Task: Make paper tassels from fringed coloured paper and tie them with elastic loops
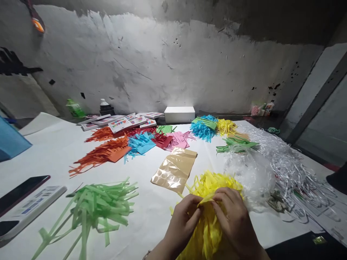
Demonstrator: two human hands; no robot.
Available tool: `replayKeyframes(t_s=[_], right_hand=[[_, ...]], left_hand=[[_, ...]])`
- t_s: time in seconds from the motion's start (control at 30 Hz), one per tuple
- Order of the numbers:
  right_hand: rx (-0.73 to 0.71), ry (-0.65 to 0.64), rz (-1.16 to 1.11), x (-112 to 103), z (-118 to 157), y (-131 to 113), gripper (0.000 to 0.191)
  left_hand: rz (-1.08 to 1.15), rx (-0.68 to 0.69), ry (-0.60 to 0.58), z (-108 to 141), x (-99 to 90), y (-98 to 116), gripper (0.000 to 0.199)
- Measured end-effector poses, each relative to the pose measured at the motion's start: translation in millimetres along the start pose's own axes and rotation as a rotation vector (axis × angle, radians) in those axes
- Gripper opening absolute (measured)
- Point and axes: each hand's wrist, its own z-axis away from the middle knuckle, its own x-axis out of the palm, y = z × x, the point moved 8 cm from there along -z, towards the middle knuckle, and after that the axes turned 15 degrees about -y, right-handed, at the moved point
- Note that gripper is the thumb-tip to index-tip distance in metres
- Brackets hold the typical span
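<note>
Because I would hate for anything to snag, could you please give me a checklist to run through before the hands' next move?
1. Left hand gripping the yellow paper: ok, pinched.
2. Right hand gripping it too: ok, pinched close to the left.
3. Green strips apart from the yellow paper: ok, white cover shows between them.
4. Space beside the right hand: not ok, clear plastic lies close by.
5. Yellow paper untorn where pinched: cannot tell, the hands partly hide it.

Papery yellow fringe (pixel 208 229), rough wall (pixel 149 65)
</note>
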Motion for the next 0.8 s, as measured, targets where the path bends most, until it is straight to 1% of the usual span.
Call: replayKeyframes(t_s=[0.03,0.07,0.13,0.2,0.27,0.33,0.4,0.53,0.63,0.7,0.8], right_hand=[[-0.072,0.031,0.109,-3,-1,-8,0.015],[-0.131,0.026,0.194,-3,-1,-15,0.023],[-0.168,-0.066,0.252,5,-3,-18,0.033],[-0.101,-0.159,0.186,12,-4,-9,0.031],[0.011,-0.187,0.068,15,-3,6,0.028],[0.132,-0.173,-0.032,15,-2,19,0.026],[0.240,-0.167,-0.116,16,-1,30,0.026],[0.402,-0.167,-0.284,15,-2,41,0.028],[0.509,-0.076,-0.384,4,1,58,0.030],[0.579,0.003,-0.410,-7,7,79,0.033],[0.664,0.083,-0.454,-21,20,116,0.038]], left_hand=[[-0.086,0.023,0.000,0,-1.0,3,0.011],[-0.157,0.049,0.003,1,-1.5,6,0.014],[-0.272,0.121,0.018,2,-2.0,12,0.021],[-0.430,0.231,0.081,6,-3.7,22,0.031],[-0.635,0.357,0.180,12,-4.5,37,0.037],[-0.802,0.454,0.251,17,-2.7,50,0.034],[-0.880,0.492,0.241,16,1.0,58,0.025],[-0.918,0.449,0.183,10,4.3,61,0.011],[-0.873,0.416,0.154,10,-1.1,63,0.014],[-0.776,0.402,0.119,12,-11.5,67,0.016],[-0.532,0.380,0.063,19,-38.6,72,0.013]])
